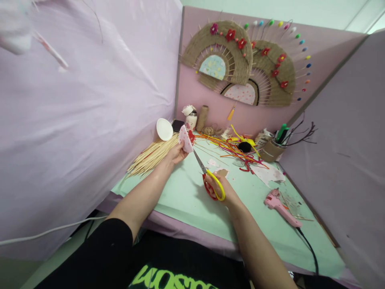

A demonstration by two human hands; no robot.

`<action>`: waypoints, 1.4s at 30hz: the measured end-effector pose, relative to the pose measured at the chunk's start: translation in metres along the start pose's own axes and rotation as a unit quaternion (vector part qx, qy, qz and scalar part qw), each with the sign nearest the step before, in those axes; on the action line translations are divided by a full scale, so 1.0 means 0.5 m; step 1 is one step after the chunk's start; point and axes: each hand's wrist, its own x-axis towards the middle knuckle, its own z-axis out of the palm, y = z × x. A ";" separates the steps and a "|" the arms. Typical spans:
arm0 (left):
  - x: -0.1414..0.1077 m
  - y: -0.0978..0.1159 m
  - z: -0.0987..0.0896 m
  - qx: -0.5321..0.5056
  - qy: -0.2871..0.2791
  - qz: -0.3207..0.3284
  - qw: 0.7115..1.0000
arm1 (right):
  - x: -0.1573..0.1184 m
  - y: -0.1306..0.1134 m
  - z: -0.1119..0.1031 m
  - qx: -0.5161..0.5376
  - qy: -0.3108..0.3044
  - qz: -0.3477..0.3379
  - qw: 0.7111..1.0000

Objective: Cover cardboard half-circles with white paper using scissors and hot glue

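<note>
My left hand [178,153] is closed on a white semicircular piece with pink dots [185,140], held up above the table. Scissors with one yellow and one red handle [215,184] are in my right hand [221,188], fingers through the handles. Their blades point up and to the left, with the tip near the lower edge of the dotted piece. A red item [191,137] shows just behind that piece.
Thin sticks [155,154] lie at left beside a white bowl [164,129]. Colourful pipe cleaners [231,148] spread along the back, near a pen holder [271,151]. A pink glue gun [282,208] rests at right. Fan-shaped decorations [222,40] hang on the back panel.
</note>
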 end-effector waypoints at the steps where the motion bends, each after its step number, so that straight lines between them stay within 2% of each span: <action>1: 0.002 0.003 0.000 -0.013 0.014 0.006 1.000 | 0.002 0.000 -0.003 -0.004 0.001 0.007 1.000; 4: 0.006 0.012 -0.002 -0.052 0.048 0.029 0.997 | 0.010 0.001 -0.021 -0.033 0.047 0.006 0.998; 6: 0.003 0.017 -0.001 -0.060 0.039 0.030 0.997 | 0.016 0.002 -0.042 -0.094 0.144 -0.032 0.985; 8: -0.005 0.017 0.001 -0.052 0.011 0.013 0.998 | 0.021 0.004 -0.072 -0.205 0.264 -0.075 0.939; 10: -0.016 0.014 0.004 -0.040 -0.026 -0.014 0.999 | 0.025 0.009 -0.108 -0.334 0.343 -0.083 0.874; 12: -0.027 0.010 0.007 -0.032 -0.070 -0.038 0.996 | 0.027 0.016 -0.141 -0.437 0.362 -0.037 0.822; 15: -0.040 0.000 0.011 -0.040 -0.135 -0.065 0.988 | 0.028 0.027 -0.174 -0.510 0.330 0.084 0.790; 17: -0.045 -0.008 0.015 -0.052 -0.158 -0.075 0.983 | 0.028 0.031 -0.182 -0.518 0.309 0.130 0.787; 21: -0.047 -0.024 0.022 -0.070 -0.139 -0.115 0.981 | 0.027 0.025 -0.177 -0.498 0.333 0.111 0.793; 23: -0.046 -0.027 0.025 -0.085 -0.125 -0.139 0.979 | 0.028 0.018 -0.166 -0.462 0.356 0.073 0.809; 25: -0.045 -0.026 0.028 -0.099 -0.117 -0.155 0.976 | 0.030 0.013 -0.148 -0.410 0.359 0.025 0.838; 27: -0.046 -0.023 0.031 -0.108 -0.110 -0.159 0.975 | 0.033 0.011 -0.122 -0.362 0.342 -0.031 0.867; 29: -0.047 -0.020 0.034 -0.118 -0.100 -0.155 0.976 | 0.036 0.014 -0.096 -0.337 0.320 -0.098 0.880; 31: -0.049 -0.019 0.035 -0.128 -0.091 -0.148 0.976 | 0.038 0.020 -0.074 -0.337 0.304 -0.175 0.874; 34: -0.052 -0.022 0.036 -0.130 -0.090 -0.142 0.977 | 0.040 0.029 -0.060 -0.354 0.289 -0.273 0.847; 38: -0.058 -0.032 0.037 -0.122 -0.098 -0.147 0.977 | 0.041 0.032 -0.060 -0.378 0.269 -0.329 0.823; 42: -0.066 -0.045 0.039 -0.123 -0.121 -0.184 0.968 | 0.040 0.030 -0.062 -0.395 0.247 -0.366 0.806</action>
